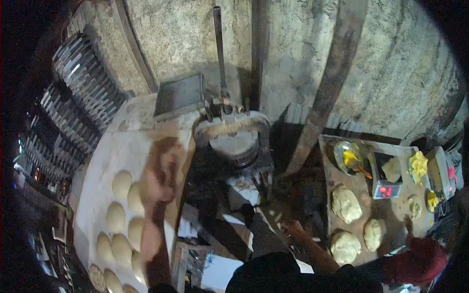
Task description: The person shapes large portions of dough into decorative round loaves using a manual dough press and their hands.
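Across the back, a rough, stained wall (298,53) carries dark upright posts. Left table (112,146): pale top, running along the near left side. Press (234,141): stands between the two tables, round drum at front, long lever upright above it. Right table (322,180): lower right of the wall, smaller in view than the left one. Tray (181,95): dark, lying at the far end of the left table. Other person's sleeve (415,261): red, at the right table's near edge; that person's hand (409,226) is close to a small dough piece. Left hand: (163,173) over the right side of the left table, beside the dough balls; motion-blurred, so finger opening and anything held cannot be told. Right hand: (293,228) low, between press and right table; fingers look partly bent, but whether they have hold of anything cannot be told. Lumps (347,204) of dough: spread over the right table. Scale (386,191): red display lit, a dough piece on its pan. Bowl (348,157): left of the scale, yellow matter inside. Dough balls (116,217): smooth, oval, grouped on the left table, nearest ones cut by the lower edge of view.
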Demonstrator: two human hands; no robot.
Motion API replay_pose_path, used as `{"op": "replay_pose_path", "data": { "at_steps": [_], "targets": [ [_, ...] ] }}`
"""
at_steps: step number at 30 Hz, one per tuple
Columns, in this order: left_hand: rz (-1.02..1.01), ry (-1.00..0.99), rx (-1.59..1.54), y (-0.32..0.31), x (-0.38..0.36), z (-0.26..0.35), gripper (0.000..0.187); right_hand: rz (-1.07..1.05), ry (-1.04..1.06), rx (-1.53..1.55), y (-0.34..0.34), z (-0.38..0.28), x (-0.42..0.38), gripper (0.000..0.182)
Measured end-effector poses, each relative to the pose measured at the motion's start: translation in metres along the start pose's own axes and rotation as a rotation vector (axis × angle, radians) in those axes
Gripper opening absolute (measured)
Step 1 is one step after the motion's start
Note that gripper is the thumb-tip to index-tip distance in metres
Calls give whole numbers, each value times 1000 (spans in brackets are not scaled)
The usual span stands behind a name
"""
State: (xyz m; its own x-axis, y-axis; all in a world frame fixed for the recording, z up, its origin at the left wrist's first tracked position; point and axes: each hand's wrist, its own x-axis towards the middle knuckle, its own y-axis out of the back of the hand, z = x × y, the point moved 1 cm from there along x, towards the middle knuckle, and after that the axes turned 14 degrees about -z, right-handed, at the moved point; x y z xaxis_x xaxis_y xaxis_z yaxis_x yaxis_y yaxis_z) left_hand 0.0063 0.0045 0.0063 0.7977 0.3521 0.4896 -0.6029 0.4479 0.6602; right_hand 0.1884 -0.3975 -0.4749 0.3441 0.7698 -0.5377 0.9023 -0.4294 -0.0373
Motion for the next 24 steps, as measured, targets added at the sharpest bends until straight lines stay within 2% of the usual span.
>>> {"op": "replay_pose_path", "data": {
  "at_steps": [2,4,5,6,8,9,10,12,13,14,15,16,17,18,23,24],
  "targets": [
    [-172,-36,197,-29,52,-42,32,-70,-10,23,-2,-19,72,38],
    [-272,-126,233,-61,119,-116,33,-143,-54,-40,6,8,176,42],
    [-310,-90,205,-80,157,-156,34,-503,161,660,14,97,260,44],
    [-359,-46,171,-102,194,-196,34,-914,90,1347,23,172,337,46],
    [-476,28,134,-134,257,-250,36,-517,159,1540,-29,116,359,46],
    [-542,52,133,-149,284,-271,38,-323,172,1356,-39,73,366,42],
    [-563,-6,198,-164,299,-290,40,-179,163,1238,-47,30,376,38],
    [-627,-64,251,-187,325,-325,44,29,147,1181,-63,-43,397,31],
    [-660,-60,243,-190,335,-340,45,96,145,1186,-65,-76,399,27],
    [-690,-55,240,-194,341,-351,46,98,228,1282,-65,-93,413,24],
    [-726,-14,247,-189,337,-351,47,181,58,1212,-56,-158,383,22],
    [-761,27,255,-182,332,-349,49,277,1,1077,-61,-186,362,22],
    [-750,-8,344,-174,322,-345,49,266,-9,1098,-65,-179,367,23],
    [-730,-49,434,-168,313,-341,50,233,27,1144,-67,-143,384,25],
    [-672,15,355,-150,262,-334,41,112,250,1413,-63,124,461,33],
    [-669,33,330,-150,258,-329,42,216,268,1393,-55,145,446,32]
  ]
}}
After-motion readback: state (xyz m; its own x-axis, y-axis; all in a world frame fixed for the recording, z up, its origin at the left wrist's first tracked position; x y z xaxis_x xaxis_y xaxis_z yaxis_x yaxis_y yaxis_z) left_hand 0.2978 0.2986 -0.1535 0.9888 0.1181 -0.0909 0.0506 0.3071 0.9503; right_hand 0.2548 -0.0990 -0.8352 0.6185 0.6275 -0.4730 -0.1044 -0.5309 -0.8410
